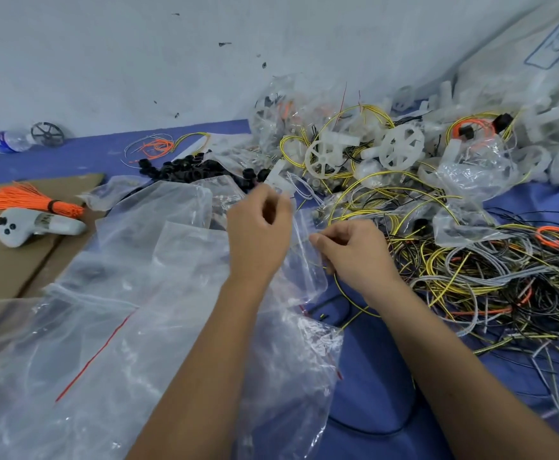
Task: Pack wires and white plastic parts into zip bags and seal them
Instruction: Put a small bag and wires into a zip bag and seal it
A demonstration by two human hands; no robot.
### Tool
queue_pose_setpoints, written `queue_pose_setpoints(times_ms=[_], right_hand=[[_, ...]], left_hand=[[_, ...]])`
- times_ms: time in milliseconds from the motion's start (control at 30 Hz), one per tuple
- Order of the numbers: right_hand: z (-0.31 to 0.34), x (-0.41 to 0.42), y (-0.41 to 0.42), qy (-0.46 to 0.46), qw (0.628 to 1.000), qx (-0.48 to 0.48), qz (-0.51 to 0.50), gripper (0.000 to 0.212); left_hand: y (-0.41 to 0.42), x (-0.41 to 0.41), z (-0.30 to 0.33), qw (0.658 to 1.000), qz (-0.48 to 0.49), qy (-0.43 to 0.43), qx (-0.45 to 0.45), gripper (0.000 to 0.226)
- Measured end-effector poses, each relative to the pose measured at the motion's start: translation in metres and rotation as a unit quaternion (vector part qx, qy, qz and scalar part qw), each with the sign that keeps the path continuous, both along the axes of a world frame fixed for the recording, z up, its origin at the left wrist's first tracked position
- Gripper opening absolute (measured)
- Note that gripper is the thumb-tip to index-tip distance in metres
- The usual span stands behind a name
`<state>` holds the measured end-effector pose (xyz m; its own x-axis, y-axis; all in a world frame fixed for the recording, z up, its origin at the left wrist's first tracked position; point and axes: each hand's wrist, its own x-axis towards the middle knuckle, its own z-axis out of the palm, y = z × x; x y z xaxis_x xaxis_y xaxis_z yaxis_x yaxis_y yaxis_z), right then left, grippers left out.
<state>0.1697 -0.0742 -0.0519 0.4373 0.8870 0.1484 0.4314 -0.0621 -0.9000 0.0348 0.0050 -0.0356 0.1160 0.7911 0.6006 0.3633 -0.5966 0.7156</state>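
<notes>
My left hand (258, 234) grips the top of a small clear zip bag (304, 257), and a white plastic part (278, 179) with thin grey wires sticks up past its fingers. My right hand (351, 250) pinches the same bag's other edge, its fingers curled. A tangle of yellow, black, grey and orange wires (490, 280) lies to the right. White plastic wheels (400, 149) and similar parts are heaped at the back right. Several large empty zip bags (112, 327) with red seal lines are spread under my forearms.
A bundle of orange wires (29, 199) and a grey handheld controller (32, 225) lie on cardboard (2, 260) at left. Black rings (185, 167) are piled mid-back. A water bottle (9, 141) and a dark wheel (47, 134) sit by the wall. Filled bags (278, 111) stand behind.
</notes>
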Motion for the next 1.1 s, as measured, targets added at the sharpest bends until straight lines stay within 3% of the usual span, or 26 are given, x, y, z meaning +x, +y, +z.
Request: queue_pose_setpoints(times_ms=[133, 267, 400, 667, 833, 867, 1000, 1100], right_hand=[[0.004, -0.002, -0.001, -0.011, 0.998, 0.048, 0.025, 0.026], [0.008, -0.006, -0.006, -0.020, 0.987, 0.023, 0.159, 0.031], [0.008, -0.004, -0.008, -0.050, 0.981, -0.020, 0.189, 0.027], [0.015, 0.010, -0.014, 0.088, 0.962, -0.069, 0.251, 0.017], [0.022, 0.015, -0.020, 0.225, 0.915, -0.046, 0.332, 0.011], [0.023, 0.015, -0.021, 0.231, 0.920, -0.031, 0.316, 0.006], [0.024, 0.013, -0.016, 0.208, 0.962, 0.030, 0.174, 0.033], [0.023, 0.014, -0.015, 0.150, 0.975, 0.023, 0.160, 0.038]], left_hand=[[-0.003, 0.003, -0.032, 0.995, -0.019, 0.080, -0.054, 0.045], [0.004, -0.001, -0.036, 0.989, 0.008, -0.016, -0.148, 0.040], [0.005, -0.003, -0.036, 0.980, 0.039, -0.049, -0.188, 0.035], [0.009, -0.005, -0.036, 0.971, 0.071, -0.076, -0.214, 0.036], [0.011, -0.005, -0.037, 0.973, 0.080, -0.062, -0.206, 0.033], [0.011, -0.005, -0.037, 0.974, 0.081, -0.057, -0.205, 0.033], [0.009, -0.005, -0.036, 0.970, 0.077, -0.074, -0.217, 0.033], [0.009, -0.005, -0.036, 0.970, 0.076, -0.074, -0.217, 0.033]])
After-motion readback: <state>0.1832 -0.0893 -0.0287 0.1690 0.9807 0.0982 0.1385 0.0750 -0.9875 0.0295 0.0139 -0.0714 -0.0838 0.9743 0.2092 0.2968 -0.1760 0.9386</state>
